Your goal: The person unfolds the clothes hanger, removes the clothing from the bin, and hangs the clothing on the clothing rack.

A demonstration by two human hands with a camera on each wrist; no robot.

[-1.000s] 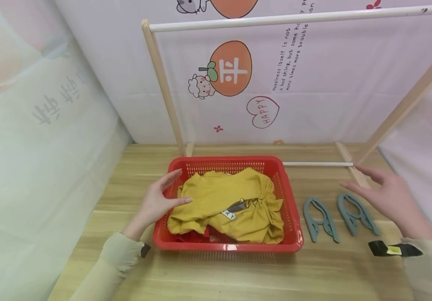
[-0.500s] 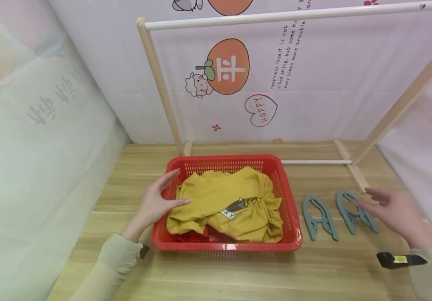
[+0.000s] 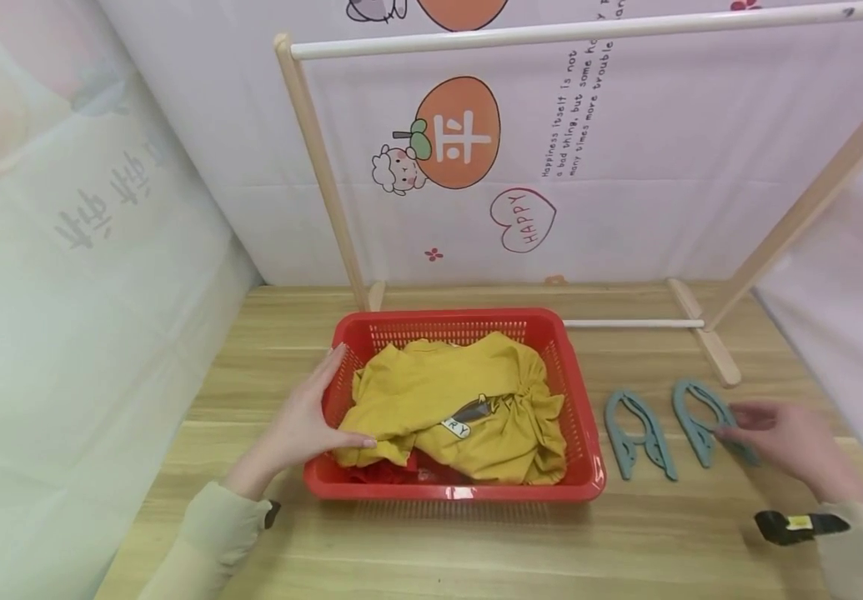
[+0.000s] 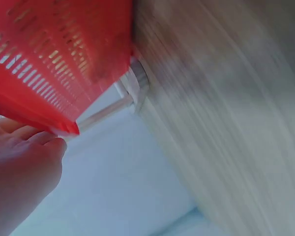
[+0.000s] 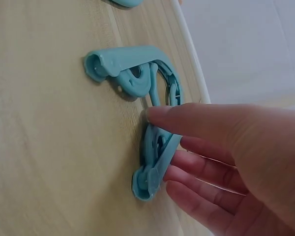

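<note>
In the head view, a red plastic basket (image 3: pixel 521 493) holds a crumpled yellow garment (image 3: pixel 439 379) with a printed patch, and a bit of red cloth (image 3: pixel 382 474) shows under it. My left hand (image 3: pixel 303 421) is at the basket's left rim, thumb spread over the yellow cloth. The left wrist view shows its fingers against the rim. My right hand (image 3: pixel 787 437) pinches one arm of the right-hand blue-green folding hanger (image 5: pixel 132 58), thumb on the inner side and fingers along the outer. A second folding hanger (image 3: pixel 618 442) lies between that one and the basket.
A rack with a white top bar (image 3: pixel 551 33), wooden posts (image 3: pixel 318 158) and a low white rail (image 3: pixel 634 323) stands behind the basket. Printed white cloth (image 3: pixel 626 225) covers the back and sides. Everything stands on a wood-grain table (image 3: pixel 431 554).
My right hand has come down from beside the rack's foot onto the right-hand folding hanger. My left hand has shifted slightly toward me along the basket's rim, its thumb lower.
</note>
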